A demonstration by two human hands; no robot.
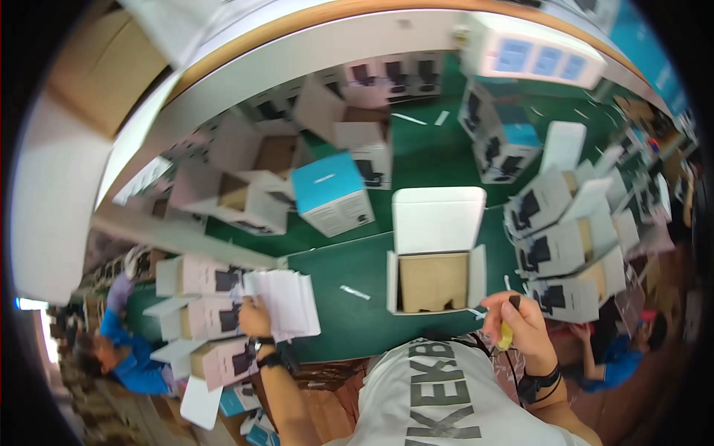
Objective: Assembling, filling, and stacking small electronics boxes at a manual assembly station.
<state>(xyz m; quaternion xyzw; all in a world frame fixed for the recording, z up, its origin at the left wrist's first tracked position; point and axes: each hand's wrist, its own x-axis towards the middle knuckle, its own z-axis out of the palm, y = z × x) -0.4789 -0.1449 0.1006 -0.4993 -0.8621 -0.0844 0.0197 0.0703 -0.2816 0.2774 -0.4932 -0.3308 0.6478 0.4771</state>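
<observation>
My left hand (254, 318) is closed on the left edge of a stack of white paper sheets (291, 303), which lies on the green table. Their lower layers are hidden. In my right hand (520, 325) is a small tool with a yellow body (506, 337) and a dark end; its exact kind cannot be made out. Between my hands stands a white carton (439, 215) with its lid flap raised and side flaps spread. A brown cardboard insert (433, 282) fills it, with a dark torn-looking gap at its near edge.
Open white cartons stand in rows at left (212, 316) and right (554, 249). Beyond the carton, a closed blue-topped box (332, 195) sits near more open boxes. Paper scraps (355, 292) lie on the green table (342, 256). People in blue work at left (134, 357) and right (621, 364).
</observation>
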